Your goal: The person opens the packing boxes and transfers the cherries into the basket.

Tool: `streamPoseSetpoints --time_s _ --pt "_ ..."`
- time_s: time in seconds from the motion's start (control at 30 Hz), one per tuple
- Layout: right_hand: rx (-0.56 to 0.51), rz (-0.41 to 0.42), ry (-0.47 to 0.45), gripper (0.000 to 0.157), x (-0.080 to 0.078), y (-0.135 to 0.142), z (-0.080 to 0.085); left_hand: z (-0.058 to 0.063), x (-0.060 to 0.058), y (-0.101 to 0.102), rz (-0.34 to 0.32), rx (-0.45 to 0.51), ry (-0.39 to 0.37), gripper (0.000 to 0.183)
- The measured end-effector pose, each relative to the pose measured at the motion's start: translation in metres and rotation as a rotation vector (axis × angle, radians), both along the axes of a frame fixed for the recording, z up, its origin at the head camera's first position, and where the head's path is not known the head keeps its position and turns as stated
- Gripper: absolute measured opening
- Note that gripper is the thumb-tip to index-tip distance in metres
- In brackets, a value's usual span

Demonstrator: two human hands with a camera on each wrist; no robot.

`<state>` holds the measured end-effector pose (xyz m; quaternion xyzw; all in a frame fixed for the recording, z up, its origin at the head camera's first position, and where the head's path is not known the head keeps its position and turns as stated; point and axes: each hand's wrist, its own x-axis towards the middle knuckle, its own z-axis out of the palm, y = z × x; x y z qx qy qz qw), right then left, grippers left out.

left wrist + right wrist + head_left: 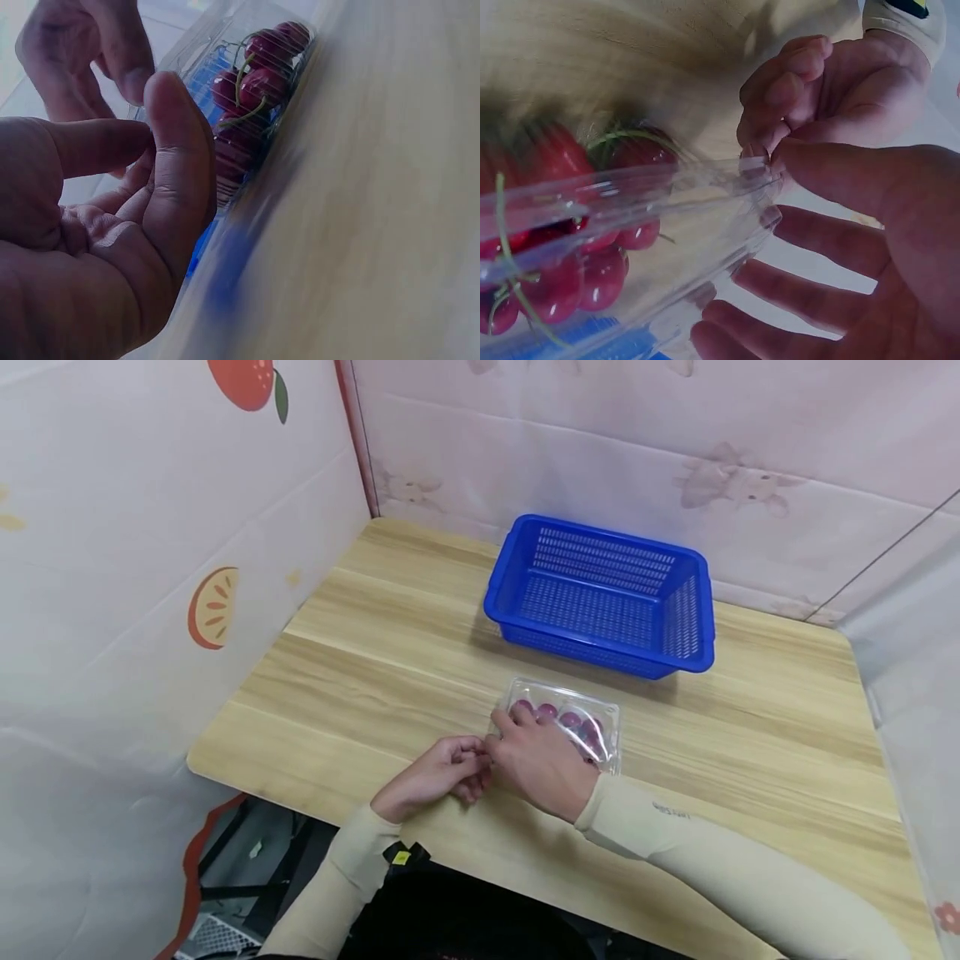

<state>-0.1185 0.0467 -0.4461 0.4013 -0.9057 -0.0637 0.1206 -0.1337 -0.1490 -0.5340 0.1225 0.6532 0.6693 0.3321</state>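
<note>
A clear plastic clamshell box (pixel 609 710) of dark red cherries (pixel 570 720) lies on the table in front of me. Green stems show through the plastic in both wrist views. My right hand (pixel 543 764) reaches over the box and grips its edge at the near left corner; in the right wrist view the thumb lies on one side of the rim (pixel 727 176), with the fingers spread along the other. At that same corner, my left hand (pixel 442 770) pinches the edge between thumb and curled fingers. The hands' fingertips nearly meet there.
A blue perforated plastic basket (pixel 600 639) stands behind the box, towards the back of the wooden table (pixel 360 677). Printed fabric walls (pixel 187 510) border the table at the left, back and right. The table's front edge is close to my body.
</note>
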Motion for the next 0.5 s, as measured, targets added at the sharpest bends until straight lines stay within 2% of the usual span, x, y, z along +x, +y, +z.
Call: streamPoseSetpoints --time_s 0.3,0.5 --pt "0.068 -0.019 0.005 0.011 -0.0003 -0.0049 -0.0021 -0.0005 0.0010 0.0014 0.015 0.005 -0.019 0.029" --pt "0.154 0.008 0.095 0.011 0.0014 -0.0061 -0.0033 -0.0021 0.0004 0.0025 0.031 0.004 0.011 0.022"
